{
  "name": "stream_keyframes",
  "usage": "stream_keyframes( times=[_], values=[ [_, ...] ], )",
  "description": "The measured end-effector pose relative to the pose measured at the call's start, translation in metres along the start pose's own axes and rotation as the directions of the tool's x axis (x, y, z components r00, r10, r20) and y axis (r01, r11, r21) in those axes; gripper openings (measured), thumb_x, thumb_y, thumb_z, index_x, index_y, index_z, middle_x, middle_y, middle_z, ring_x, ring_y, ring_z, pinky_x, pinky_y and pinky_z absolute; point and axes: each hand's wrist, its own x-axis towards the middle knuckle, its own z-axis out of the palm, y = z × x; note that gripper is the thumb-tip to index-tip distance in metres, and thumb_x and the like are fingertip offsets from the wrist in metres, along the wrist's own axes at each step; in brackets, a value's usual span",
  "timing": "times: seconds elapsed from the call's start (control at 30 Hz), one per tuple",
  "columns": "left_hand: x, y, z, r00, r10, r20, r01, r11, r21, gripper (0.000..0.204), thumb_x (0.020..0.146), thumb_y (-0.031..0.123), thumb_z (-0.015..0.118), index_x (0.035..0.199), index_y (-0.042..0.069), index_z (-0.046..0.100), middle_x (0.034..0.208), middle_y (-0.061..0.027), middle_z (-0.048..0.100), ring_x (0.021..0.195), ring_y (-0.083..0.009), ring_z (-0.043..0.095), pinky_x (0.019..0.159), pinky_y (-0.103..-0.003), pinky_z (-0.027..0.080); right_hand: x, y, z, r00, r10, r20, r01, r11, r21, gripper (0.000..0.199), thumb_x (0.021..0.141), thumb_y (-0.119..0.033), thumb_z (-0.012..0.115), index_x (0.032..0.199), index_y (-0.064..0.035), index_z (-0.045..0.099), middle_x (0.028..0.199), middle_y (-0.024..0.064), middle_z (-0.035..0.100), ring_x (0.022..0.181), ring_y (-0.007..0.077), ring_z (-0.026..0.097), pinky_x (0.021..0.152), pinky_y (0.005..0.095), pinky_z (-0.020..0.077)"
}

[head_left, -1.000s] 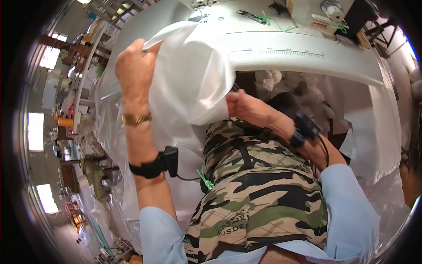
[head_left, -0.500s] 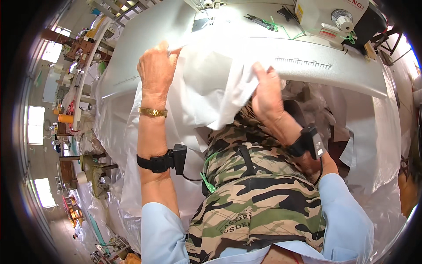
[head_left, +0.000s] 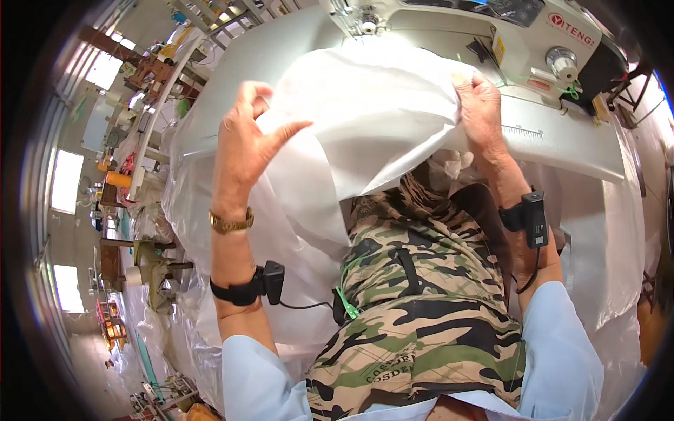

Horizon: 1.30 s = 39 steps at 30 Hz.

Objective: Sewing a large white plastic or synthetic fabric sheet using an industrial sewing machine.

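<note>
The white fabric lies spread over the near edge of the pale sewing surface, just in front of the sewing machine, and hangs down off the edge toward the person's lap. It is thin, slightly see-through, w/ soft folds running down the left.

The left hand sits on the fabric's left part, fingers spread and curled, thumb stretched out to the right across the cloth; whether it pinches a fold underneath I can't tell. The right hand presses flat on the fabric's right edge, fingers close together and pointing far, toward the machine, holding the cloth down on the surface.

On the left wrist: a gold watch, and nearer the elbow a black strap w/ a small black box and a thin cable. The right wrist carries a like black box (cable trailing down the forearm). Both sleeves are light blue.

Below the fabric, a camouflage garment covers the lap, w/ a green tag at its left side.

More clear plastic sheeting drapes to the left and right of the seat. Far left, a workshop w/ bright windows and cluttered benches, too small to read.
</note>
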Motion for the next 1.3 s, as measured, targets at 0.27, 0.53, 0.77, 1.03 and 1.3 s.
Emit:
stream_keyframes(
  times=[0.27,0.53,0.77,1.03,1.3],
  values=[
    [-0.028,0.058,-0.051,0.892,0.321,0.317,-0.183,0.900,-0.396,0.019,0.079,0.007,0.076,0.095,-0.001,0.069,0.081,-0.0142,0.071,0.069,-0.0288,0.068,0.061,-0.033,0.053,0.032,-0.023,0.012,0.993,-0.116,-0.022,0.111,0.980,-0.168,0.025,0.098,-0.017,0.058,0.081,0.0004,0.060,0.068,-0.0023,0.054,0.063,0.0054,0.045,0.056,0.0240,0.0412],
    [-0.028,0.126,0.001,0.873,0.477,0.099,-0.307,0.697,-0.648,0.013,0.083,0.010,0.075,0.094,0.003,0.074,0.076,-0.0077,0.068,0.063,-0.0184,0.064,0.059,-0.026,0.051,-0.053,-0.085,0.070,0.920,-0.154,0.360,0.110,0.984,0.140,0.020,0.097,-0.016,0.064,0.093,0.0032,0.069,0.074,-0.0027,0.063,0.068,0.0031,0.052,0.057,0.0224,0.0458],
    [-0.035,0.103,0.027,0.990,0.127,-0.053,-0.124,0.656,-0.744,0.013,0.081,-0.002,0.077,0.089,-0.001,0.067,0.092,-0.0025,0.060,0.075,-0.0066,0.058,0.065,-0.020,0.049,-0.094,-0.086,0.053,0.920,-0.128,0.370,0.028,0.964,0.265,0.016,0.096,-0.009,0.063,0.100,0.0064,0.067,0.081,-0.0014,0.063,0.076,0.0040,0.051,0.066,0.0211,0.0448],
    [-0.034,0.104,0.033,0.989,0.073,0.125,0.065,0.550,-0.833,0.013,0.082,-0.002,0.077,0.085,-0.001,0.064,0.100,-0.0013,0.057,0.079,-0.0031,0.054,0.064,-0.018,0.048,-0.086,-0.100,0.037,0.876,-0.036,0.480,0.070,0.996,-0.053,0.027,0.100,-0.015,0.054,0.110,0.0084,0.063,0.076,0.0038,0.060,0.071,0.0076,0.048,0.064,0.0256,0.0437],
    [-0.030,0.093,0.039,0.985,0.119,0.123,0.028,0.600,-0.800,0.018,0.080,0.003,0.080,0.083,0.001,0.062,0.093,-0.0014,0.057,0.079,-0.0034,0.053,0.064,-0.018,0.044,-0.082,-0.112,0.023,0.810,0.126,0.572,-0.026,0.983,-0.180,0.030,0.099,-0.019,0.056,0.107,0.0084,0.064,0.075,0.0012,0.059,0.070,0.0068,0.049,0.063,0.0251,0.0444]
  ],
)
